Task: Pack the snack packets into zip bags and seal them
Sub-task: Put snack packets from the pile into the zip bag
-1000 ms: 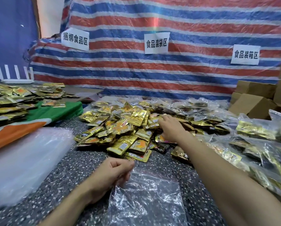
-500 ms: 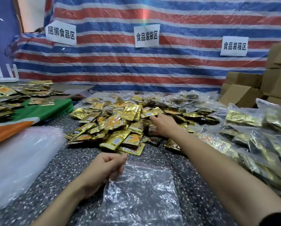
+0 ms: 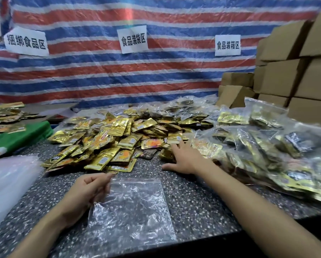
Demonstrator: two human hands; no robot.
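Head view has the left hand [image 3: 85,190] pinching the top-left corner of the limp, empty zip bag [image 3: 133,207] flat on the table [image 3: 202,202], the right hand [image 3: 184,161] spread open against the heaped snack packets [image 3: 107,142] beyond, likely light and slick, best pinched by an edge.

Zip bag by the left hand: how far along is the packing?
Done: filled bags heaped at right. In hand: left hand pinches the empty zip bag at its corner; right hand lies open on the loose packets. Left: that large pile, then filling and sealing this bag.
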